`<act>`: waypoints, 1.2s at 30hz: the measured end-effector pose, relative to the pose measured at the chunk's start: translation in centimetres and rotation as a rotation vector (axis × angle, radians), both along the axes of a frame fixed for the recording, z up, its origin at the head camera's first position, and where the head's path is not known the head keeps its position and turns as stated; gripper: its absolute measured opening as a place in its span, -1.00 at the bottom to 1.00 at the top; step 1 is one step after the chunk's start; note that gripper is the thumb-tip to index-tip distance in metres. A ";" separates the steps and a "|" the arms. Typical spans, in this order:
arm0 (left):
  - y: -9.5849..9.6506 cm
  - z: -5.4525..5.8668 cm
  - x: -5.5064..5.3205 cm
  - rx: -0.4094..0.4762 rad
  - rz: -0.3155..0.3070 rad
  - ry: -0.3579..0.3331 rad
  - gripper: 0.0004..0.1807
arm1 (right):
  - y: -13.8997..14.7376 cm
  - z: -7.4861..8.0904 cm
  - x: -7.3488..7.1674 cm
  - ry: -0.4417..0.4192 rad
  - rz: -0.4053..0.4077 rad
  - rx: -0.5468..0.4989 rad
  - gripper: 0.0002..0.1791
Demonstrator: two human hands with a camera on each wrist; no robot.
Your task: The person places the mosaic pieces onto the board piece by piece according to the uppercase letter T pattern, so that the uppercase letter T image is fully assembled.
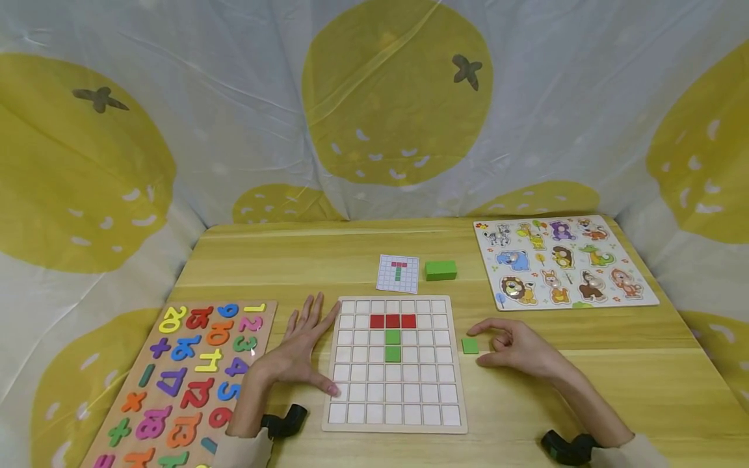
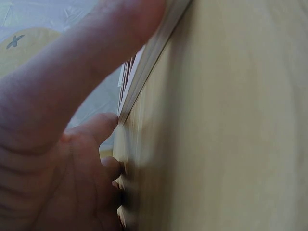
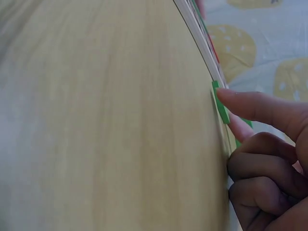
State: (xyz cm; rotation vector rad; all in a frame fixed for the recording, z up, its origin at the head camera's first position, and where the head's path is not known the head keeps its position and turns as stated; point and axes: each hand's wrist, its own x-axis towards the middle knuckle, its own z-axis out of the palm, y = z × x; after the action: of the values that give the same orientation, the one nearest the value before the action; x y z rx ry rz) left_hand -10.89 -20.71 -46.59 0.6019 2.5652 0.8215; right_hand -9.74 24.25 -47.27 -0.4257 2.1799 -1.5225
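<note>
My left hand (image 1: 298, 354) lies spread along the left side of the white grid board (image 1: 375, 426), its thumb over the board's edge. In the left wrist view its thumb and forefinger (image 2: 103, 126) are by that edge. To the board's right, the thumb and forefinger of my right hand (image 1: 517, 351) stand apart around a small green square tile (image 1: 470, 346). The right wrist view shows the thumb (image 3: 240, 100) close against the tile (image 3: 220, 103), with the other fingers curled. Three red tiles (image 1: 393, 322) and two green tiles (image 1: 393, 345) lie on the board.
Behind the board are a printed pattern card (image 1: 386, 283) and a green block (image 1: 441, 270). A number puzzle board (image 1: 149, 323) occupies the left, partly under my left forearm. An animal puzzle board (image 1: 567, 260) lies at the back right. A patterned curtain (image 1: 246, 130) rises beyond the wooden table.
</note>
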 end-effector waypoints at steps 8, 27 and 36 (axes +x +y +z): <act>-0.2 0.0 0.0 0.004 -0.004 0.007 0.66 | -0.4 0.1 0.1 -0.007 -0.031 0.016 -0.51; -0.3 0.1 0.0 0.005 0.002 0.008 0.66 | -0.9 0.1 0.0 0.000 -0.076 0.073 -0.56; -0.2 0.1 0.1 0.001 0.001 0.004 0.67 | -1.4 0.4 -0.1 0.015 -0.096 0.125 -0.59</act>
State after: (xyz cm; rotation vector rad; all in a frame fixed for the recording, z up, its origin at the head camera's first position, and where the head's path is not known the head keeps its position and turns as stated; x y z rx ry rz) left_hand -10.77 -20.92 -46.49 0.6028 2.5688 0.8235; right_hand -9.81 22.87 -46.88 -0.2967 2.3221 -1.4261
